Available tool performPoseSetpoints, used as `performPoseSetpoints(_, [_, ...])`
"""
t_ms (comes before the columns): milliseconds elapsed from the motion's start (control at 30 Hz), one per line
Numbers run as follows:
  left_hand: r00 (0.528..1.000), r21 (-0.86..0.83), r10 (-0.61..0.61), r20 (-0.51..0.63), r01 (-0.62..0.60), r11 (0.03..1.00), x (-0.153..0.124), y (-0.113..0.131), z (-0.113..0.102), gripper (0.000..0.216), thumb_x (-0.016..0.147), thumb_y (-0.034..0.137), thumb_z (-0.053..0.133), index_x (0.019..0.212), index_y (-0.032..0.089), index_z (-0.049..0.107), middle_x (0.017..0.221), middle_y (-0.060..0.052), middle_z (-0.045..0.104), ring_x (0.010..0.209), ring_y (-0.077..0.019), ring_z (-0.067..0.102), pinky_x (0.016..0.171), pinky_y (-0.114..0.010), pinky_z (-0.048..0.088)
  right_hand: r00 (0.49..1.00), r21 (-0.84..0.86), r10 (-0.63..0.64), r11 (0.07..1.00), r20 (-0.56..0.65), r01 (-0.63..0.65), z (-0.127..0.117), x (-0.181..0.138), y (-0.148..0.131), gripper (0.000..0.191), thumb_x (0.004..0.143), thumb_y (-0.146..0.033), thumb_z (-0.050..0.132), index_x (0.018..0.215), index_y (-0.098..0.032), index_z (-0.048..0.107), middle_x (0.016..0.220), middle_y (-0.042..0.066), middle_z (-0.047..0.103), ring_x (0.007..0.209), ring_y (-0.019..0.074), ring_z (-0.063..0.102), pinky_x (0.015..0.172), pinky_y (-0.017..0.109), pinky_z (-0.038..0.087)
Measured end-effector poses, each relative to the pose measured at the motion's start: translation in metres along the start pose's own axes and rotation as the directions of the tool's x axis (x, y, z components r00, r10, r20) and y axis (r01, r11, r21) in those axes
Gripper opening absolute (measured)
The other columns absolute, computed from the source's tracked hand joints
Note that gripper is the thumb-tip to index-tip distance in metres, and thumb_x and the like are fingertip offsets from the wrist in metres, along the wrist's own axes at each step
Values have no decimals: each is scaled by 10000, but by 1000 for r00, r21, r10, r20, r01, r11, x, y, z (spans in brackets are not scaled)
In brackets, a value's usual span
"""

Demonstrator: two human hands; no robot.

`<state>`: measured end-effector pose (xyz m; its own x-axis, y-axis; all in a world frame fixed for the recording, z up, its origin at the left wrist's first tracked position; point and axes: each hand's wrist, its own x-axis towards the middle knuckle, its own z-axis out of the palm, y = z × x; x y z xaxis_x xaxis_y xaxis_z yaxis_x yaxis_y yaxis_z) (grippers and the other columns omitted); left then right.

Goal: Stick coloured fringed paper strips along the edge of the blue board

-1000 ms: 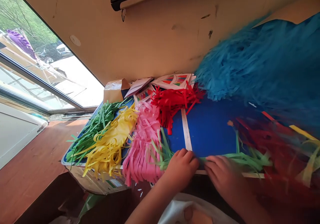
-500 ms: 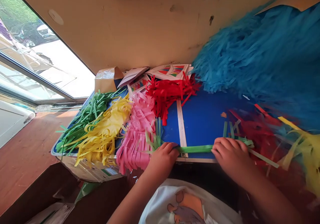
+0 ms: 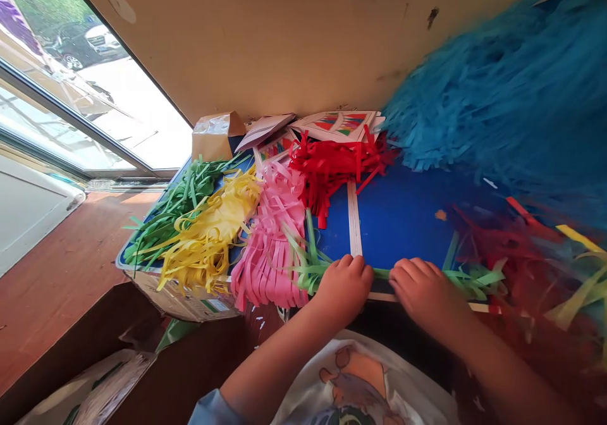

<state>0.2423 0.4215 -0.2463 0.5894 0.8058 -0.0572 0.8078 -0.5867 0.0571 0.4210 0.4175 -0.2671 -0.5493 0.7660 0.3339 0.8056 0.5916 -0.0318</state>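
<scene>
A strip of green fringed tissue paper (image 3: 380, 274) runs between my hands along the front edge of the blue table (image 3: 393, 222). My left hand (image 3: 345, 289) is closed on it, with loose green fringe (image 3: 310, 278) sticking out to its left. Close by on the right, my right hand (image 3: 422, 290) grips the same strip, and more fringe (image 3: 474, 281) spreads beyond it. Between the hands the paper looks narrow, as if rolled or twisted. My fingertips are partly hidden under the knuckles.
Left of my hands lie pink (image 3: 270, 254), yellow (image 3: 213, 229) and green (image 3: 177, 203) fringe bundles, with a red one (image 3: 332, 166) behind. Blue fringe (image 3: 497, 90) fills the right, near blurred red fringe (image 3: 507, 248). An open cardboard box (image 3: 190, 374) stands below left. Printed packets (image 3: 332, 124) lean against the wall.
My hands have drawn closer together along the green strip, which now shows only a short, narrower stretch between them. The view has shifted slightly.
</scene>
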Motion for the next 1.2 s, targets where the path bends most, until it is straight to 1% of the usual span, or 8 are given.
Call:
performPoseSetpoints(200, [998,-7,-14,66,15,1000,-14,-9,-4,135,920,198,426,905,166,557,884,-47,564,830,-196,526,674,-302,463,998,-37,14,999,59,-12,-4,-9,5,212,872,-139,400,736,-175,559,769,43,559,758,186,444,729,316,289])
performPoseSetpoints(300, [994,10,23,103,-24,1000,-20,-14,-8,98,901,172,458,908,162,555,873,-44,557,820,-192,523,659,-294,455,997,-38,21,999,71,-18,-5,-10,5,229,869,-140,391,719,-180,559,768,40,560,776,184,454,768,332,290])
performPoseSetpoints(533, [992,107,119,-46,-113,988,-17,-18,-6,138,923,217,403,937,171,533,943,-48,549,806,-200,505,657,-329,420,996,2,72,997,50,-72,-10,-9,6,193,843,-166,407,720,-186,556,788,44,570,799,188,465,770,334,282])
performPoseSetpoints(667, [978,91,206,-36,-202,975,-6,-9,-6,90,906,190,430,909,180,520,890,-36,539,779,-187,509,622,-309,399,998,49,57,997,16,-58,-10,-7,1,139,828,-183,450,782,-192,581,826,44,593,824,191,477,780,332,281])
performPoseSetpoints(767, [970,72,240,-40,-237,969,1,-3,-3,77,898,183,443,883,175,517,860,-35,532,787,-190,516,604,-300,400,1000,66,23,998,-5,-23,-7,-4,-4,151,835,-157,455,752,-187,577,797,37,589,784,179,475,768,319,281])
performPoseSetpoints(867, [974,65,222,-34,-220,973,2,-4,-2,83,896,177,447,879,168,528,860,-34,536,787,-191,517,606,-298,414,1000,81,20,996,7,-21,-5,-3,-3,186,860,-164,444,725,-182,570,758,29,580,735,167,465,722,303,284])
performPoseSetpoints(1100, [989,-7,139,44,-139,990,-8,-15,-8,118,890,155,464,939,168,570,970,-32,560,829,-176,507,702,-289,444,987,126,146,980,63,-153,-11,-2,11,278,877,-210,398,686,-209,600,727,16,609,778,177,489,754,321,290])
performPoseSetpoints(1200, [992,-64,125,32,-123,990,-12,-20,-9,138,903,162,446,932,175,581,982,-26,564,828,-164,502,718,-276,440,974,120,199,970,107,-212,-11,-1,14,285,864,-238,405,642,-215,583,707,13,609,782,189,487,747,336,287])
